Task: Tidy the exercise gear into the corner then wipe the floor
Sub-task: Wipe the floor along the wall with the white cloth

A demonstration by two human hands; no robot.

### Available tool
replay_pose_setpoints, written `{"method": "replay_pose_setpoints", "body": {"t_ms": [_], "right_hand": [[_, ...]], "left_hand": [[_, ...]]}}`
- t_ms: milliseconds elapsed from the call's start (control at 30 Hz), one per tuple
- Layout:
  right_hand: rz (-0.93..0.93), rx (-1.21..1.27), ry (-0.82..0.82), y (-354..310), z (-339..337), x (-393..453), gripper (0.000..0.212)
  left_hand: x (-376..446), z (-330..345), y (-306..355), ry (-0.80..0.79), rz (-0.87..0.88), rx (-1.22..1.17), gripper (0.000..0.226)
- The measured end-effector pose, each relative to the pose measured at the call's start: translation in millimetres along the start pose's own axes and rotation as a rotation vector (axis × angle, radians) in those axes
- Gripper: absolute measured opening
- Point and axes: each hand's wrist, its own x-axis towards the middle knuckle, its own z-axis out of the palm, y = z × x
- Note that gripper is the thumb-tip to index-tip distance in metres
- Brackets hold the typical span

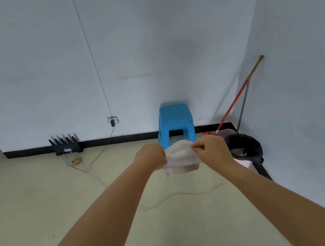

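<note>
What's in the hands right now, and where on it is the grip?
A white cloth, held up off the floor. The left hand and right hand each pinch its top edge, one at either end.

Corner of a sparsely furnished domestic room, probably a utility or spare room in a home. Plain white walls [163, 36] meet a glossy cream tiled floor [31, 211] along a black skirting strip [32, 151]. A blue plastic stool [174, 120] stands against the wall. In the right-hand corner, a red-handled broom [237, 98] leans against the wall above a bin lined with a black bag [245, 145]. A black router with upright antennas [66, 145] sits on the floor by the skirting, near a low wall socket [112, 119] with a plugged-in adapter and a thin cable [98, 157] trailing across the tiles.
</note>
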Motion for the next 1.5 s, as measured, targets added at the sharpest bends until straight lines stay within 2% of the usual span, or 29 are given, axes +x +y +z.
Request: {"method": "replay_pose_setpoints", "body": {"t_ms": [200,333,400,467,633,767,867,967,1100,1267,1400,1500], "right_hand": [[0.032,-0.039,0.026,22.2,44.2,189.5,0.028],[0.058,-0.081,0.004,31.8,59.4,294.7,0.029],[0.065,-0.088,0.004,39.4,65.5,338.3,0.029],[0.062,-0.087,0.012,50.3,72.6,378.7,0.028],[0.03,-0.106,-0.004,94.2,100.5,478.9,0.027],[-0.012,-0.125,-0.031,140.9,132.8,560.6,0.024],[-0.069,-0.165,0.001,176.7,161.6,625.2,0.017],[-0.077,-0.212,-0.078,221.4,195.3,697.8,0.02],[-0.022,-0.241,-0.243,262.9,230.7,751.5,0.031],[0.055,-0.246,-0.314,307.0,284.3,777.5,0.025],[0.187,-0.252,-0.421,342.5,330.9,789.6,0.022],[0.289,-0.228,-0.477,361.9,358.0,807.5,0.023]], "left_hand": [[184.9,-36.8,-32.6,0.03,-0.032,-0.233,0.027],[291.1,-57.9,-46.7,0.036,-0.024,-0.267,0.015],[337.6,-61.9,-49.0,0.039,-0.016,-0.265,0.018],[381.5,-60.7,-50.7,0.026,-0.029,-0.287,0.02],[485.2,-42.1,-51.1,-0.005,-0.07,-0.343,0.042],[576.2,-24.3,-50.3,-0.068,-0.074,-0.342,0.027],[649.5,-16.4,-50.2,-0.124,-0.055,-0.268,0.032],[735.0,-6.1,-48.0,-0.201,-0.075,-0.249,0.035],[809.0,14.2,-46.3,-0.33,-0.08,-0.224,0.037],[871.1,65.4,-55.4,-0.481,-0.116,-0.278,0.041],[910.3,113.2,-62.0,-0.608,-0.14,-0.288,0.039],[942.3,141.1,-65.2,-0.63,-0.13,-0.284,0.041]]}}
